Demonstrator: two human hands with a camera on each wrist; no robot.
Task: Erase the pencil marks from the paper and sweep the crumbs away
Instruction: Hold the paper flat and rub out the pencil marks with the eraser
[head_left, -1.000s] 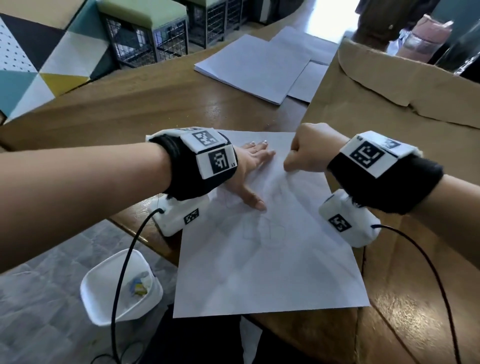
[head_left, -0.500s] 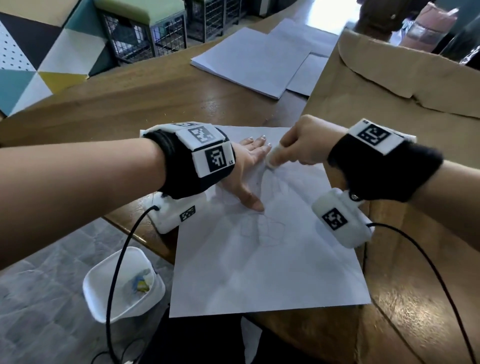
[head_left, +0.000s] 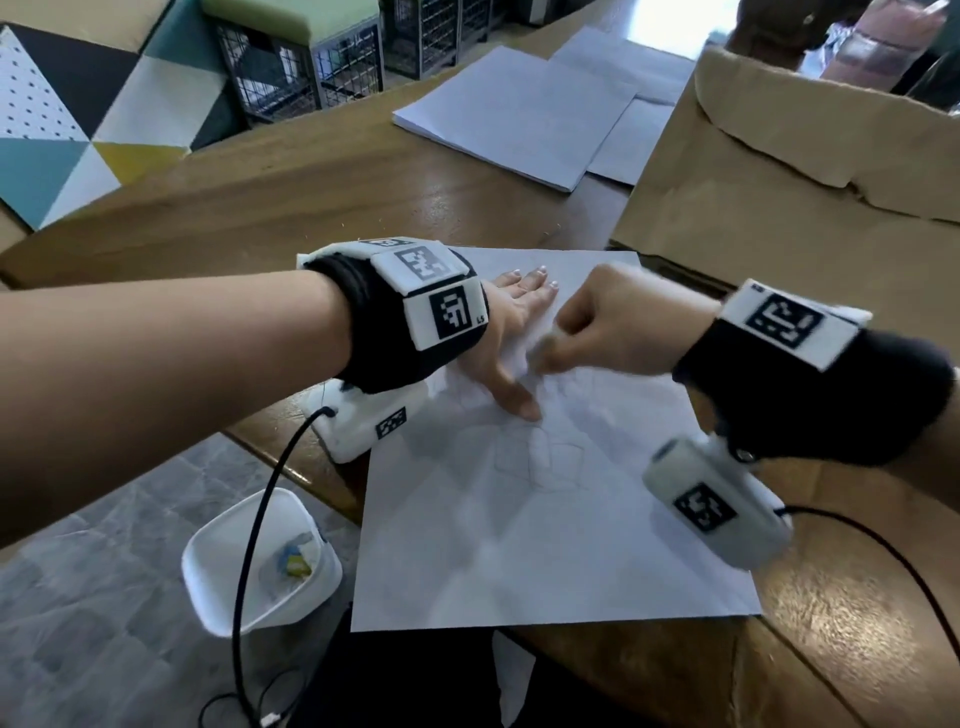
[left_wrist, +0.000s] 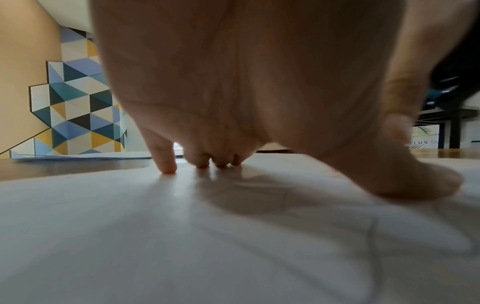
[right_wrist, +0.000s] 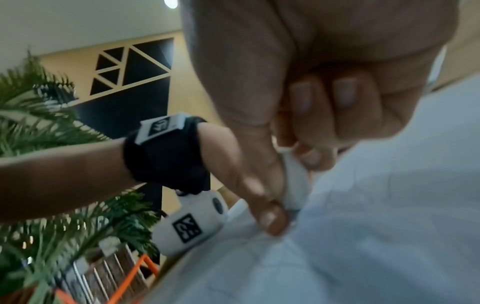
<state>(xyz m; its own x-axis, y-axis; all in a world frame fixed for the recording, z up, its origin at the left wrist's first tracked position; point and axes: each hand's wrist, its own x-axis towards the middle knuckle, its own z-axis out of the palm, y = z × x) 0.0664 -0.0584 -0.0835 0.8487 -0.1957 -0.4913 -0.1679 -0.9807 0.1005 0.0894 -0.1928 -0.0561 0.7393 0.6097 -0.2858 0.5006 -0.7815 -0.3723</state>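
A white sheet of paper (head_left: 519, 519) with faint pencil marks (head_left: 540, 457) lies on the wooden table (head_left: 260, 208). My left hand (head_left: 511, 338) lies flat on the sheet's upper left part, fingers straight, pressing it down; the left wrist view shows the fingertips (left_wrist: 168, 168) on the paper (left_wrist: 182, 246). My right hand (head_left: 613, 322) pinches a small white eraser (right_wrist: 294, 185) between thumb and fingers, its tip on the paper (right_wrist: 389, 226) just right of the left hand. In the head view the eraser (head_left: 543, 349) is blurred.
A stack of white sheets (head_left: 519, 114) lies at the table's far side. A large brown envelope (head_left: 779, 171) covers the right part. A white bin (head_left: 254, 561) with scraps stands on the floor below the table's left edge. Camera cables hang from both wrists.
My right hand has moved down and left across the sheet with the eraser, closer to the left hand's thumb. The left hand has stayed flat on the paper.
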